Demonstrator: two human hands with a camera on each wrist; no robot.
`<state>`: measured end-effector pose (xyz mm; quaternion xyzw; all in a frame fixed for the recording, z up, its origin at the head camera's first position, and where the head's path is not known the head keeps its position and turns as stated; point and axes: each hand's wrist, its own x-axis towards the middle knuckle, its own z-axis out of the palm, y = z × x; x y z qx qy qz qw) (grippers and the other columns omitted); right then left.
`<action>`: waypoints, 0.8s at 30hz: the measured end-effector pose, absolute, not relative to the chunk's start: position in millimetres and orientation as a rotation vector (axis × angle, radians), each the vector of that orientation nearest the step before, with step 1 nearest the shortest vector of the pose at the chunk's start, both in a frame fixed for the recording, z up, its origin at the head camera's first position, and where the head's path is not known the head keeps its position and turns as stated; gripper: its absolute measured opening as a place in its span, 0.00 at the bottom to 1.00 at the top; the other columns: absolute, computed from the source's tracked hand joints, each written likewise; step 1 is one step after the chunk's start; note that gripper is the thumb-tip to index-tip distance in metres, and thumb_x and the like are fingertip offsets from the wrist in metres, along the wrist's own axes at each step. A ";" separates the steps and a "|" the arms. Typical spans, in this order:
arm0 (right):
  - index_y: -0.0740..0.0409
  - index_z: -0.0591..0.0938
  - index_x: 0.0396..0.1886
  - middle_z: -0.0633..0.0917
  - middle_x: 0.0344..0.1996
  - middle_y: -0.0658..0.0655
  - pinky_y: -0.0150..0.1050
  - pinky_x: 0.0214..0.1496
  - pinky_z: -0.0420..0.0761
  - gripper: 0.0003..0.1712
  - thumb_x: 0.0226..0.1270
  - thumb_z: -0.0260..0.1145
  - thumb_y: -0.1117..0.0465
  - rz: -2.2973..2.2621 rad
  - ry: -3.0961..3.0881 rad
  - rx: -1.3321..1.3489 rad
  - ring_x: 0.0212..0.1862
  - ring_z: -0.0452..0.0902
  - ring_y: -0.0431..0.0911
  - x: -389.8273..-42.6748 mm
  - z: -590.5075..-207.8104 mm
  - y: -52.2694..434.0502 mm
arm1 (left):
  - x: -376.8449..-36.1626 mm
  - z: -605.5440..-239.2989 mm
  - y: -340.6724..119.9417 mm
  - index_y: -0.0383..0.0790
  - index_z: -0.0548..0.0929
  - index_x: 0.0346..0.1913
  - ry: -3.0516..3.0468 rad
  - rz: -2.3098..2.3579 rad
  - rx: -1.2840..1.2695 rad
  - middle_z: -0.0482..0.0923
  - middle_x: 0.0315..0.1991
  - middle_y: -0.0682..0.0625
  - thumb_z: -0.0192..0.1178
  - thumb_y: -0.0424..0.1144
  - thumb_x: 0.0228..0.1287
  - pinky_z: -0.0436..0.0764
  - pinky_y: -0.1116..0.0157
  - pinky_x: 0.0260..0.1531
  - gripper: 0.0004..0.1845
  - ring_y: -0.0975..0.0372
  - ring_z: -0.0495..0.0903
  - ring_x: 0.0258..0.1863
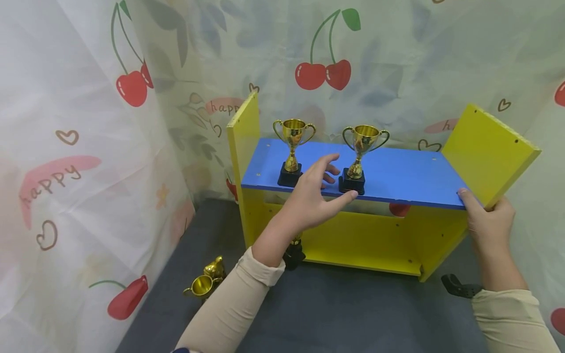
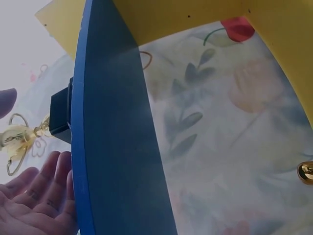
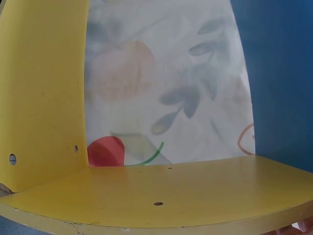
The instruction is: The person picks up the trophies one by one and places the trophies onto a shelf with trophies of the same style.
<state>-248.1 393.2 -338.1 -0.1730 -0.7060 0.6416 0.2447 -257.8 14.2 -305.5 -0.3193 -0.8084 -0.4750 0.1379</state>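
My left hand reaches over the front edge of the blue shelf board, fingers spread. Its thumb is right by the black base of a gold two-handled trophy cup, and its fingers extend behind that base. In the left wrist view, the trophy stands between the thumb and the loosely extended fingers. Another gold trophy stands upright to the left on the same board. My right hand grips the front corner of the yellow side panel, thumb on the blue board's edge.
Two gold trophies are on the dark tabletop at the left, partly behind the left sleeve. Under the blue board is a yellow bottom shelf, with a gold piece in that lower compartment. Cherry-print cloth hangs behind.
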 end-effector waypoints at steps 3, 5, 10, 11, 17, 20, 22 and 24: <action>0.42 0.78 0.50 0.77 0.43 0.43 0.17 0.38 0.74 0.14 0.70 0.74 0.54 1.744 -1.929 -0.476 0.43 0.73 0.37 -248.5 -337.8 393.4 | -256.1 -306.6 13.1 0.47 0.62 0.82 -2.319 -1.380 -0.932 0.79 0.62 0.45 0.71 0.50 0.71 0.83 0.60 0.59 0.43 0.55 0.81 0.58; 0.42 0.78 0.49 0.76 0.43 0.43 0.17 0.38 0.74 0.14 0.70 0.74 0.55 1.745 -1.924 -0.475 0.43 0.73 0.37 -248.8 -337.8 393.4 | -254.5 -307.7 12.1 0.47 0.63 0.81 -2.305 -1.389 -0.934 0.79 0.62 0.44 0.72 0.49 0.71 0.84 0.60 0.59 0.43 0.54 0.82 0.57; 0.43 0.78 0.49 0.76 0.44 0.43 0.17 0.38 0.74 0.14 0.70 0.74 0.56 1.767 -1.890 -0.473 0.44 0.72 0.37 -249.6 -338.3 393.4 | -250.4 -311.3 9.5 0.48 0.64 0.81 -2.285 -1.394 -0.920 0.79 0.61 0.46 0.72 0.49 0.70 0.84 0.61 0.59 0.42 0.57 0.82 0.57; 0.43 0.79 0.49 0.76 0.44 0.43 0.17 0.38 0.74 0.14 0.70 0.74 0.56 1.769 -1.886 -0.473 0.44 0.72 0.37 -249.7 -338.3 393.3 | -249.5 -311.9 8.8 0.48 0.64 0.81 -2.281 -1.393 -0.919 0.79 0.61 0.46 0.72 0.49 0.70 0.84 0.61 0.59 0.41 0.57 0.82 0.57; 0.45 0.79 0.47 0.77 0.43 0.44 0.17 0.37 0.74 0.13 0.69 0.75 0.56 1.771 -1.864 -0.477 0.43 0.73 0.37 -249.9 -338.5 393.2 | -244.0 -315.0 4.4 0.49 0.66 0.80 -2.249 -1.394 -0.922 0.79 0.61 0.47 0.71 0.49 0.71 0.84 0.61 0.58 0.40 0.58 0.82 0.57; 0.45 0.79 0.47 0.77 0.43 0.44 0.17 0.37 0.75 0.13 0.69 0.75 0.56 1.769 -1.862 -0.475 0.42 0.73 0.37 -250.3 -338.8 393.4 | -241.7 -317.5 1.4 0.49 0.67 0.79 -2.235 -1.389 -0.929 0.80 0.61 0.46 0.72 0.49 0.70 0.84 0.61 0.59 0.39 0.57 0.83 0.56; 0.45 0.79 0.47 0.77 0.43 0.44 0.17 0.37 0.75 0.13 0.69 0.75 0.56 1.767 -1.867 -0.471 0.43 0.73 0.37 -250.6 -338.9 393.5 | -239.6 -319.1 -1.3 0.49 0.68 0.78 -2.234 -1.385 -0.928 0.80 0.61 0.46 0.72 0.48 0.70 0.84 0.61 0.60 0.38 0.57 0.83 0.56; 0.44 0.79 0.48 0.77 0.43 0.44 0.17 0.38 0.74 0.13 0.69 0.74 0.56 1.763 -1.879 -0.472 0.43 0.73 0.37 -250.7 -338.8 393.7 | -237.5 -320.4 -4.2 0.49 0.70 0.77 -2.241 -1.379 -0.925 0.80 0.60 0.47 0.72 0.48 0.70 0.84 0.61 0.61 0.37 0.58 0.83 0.57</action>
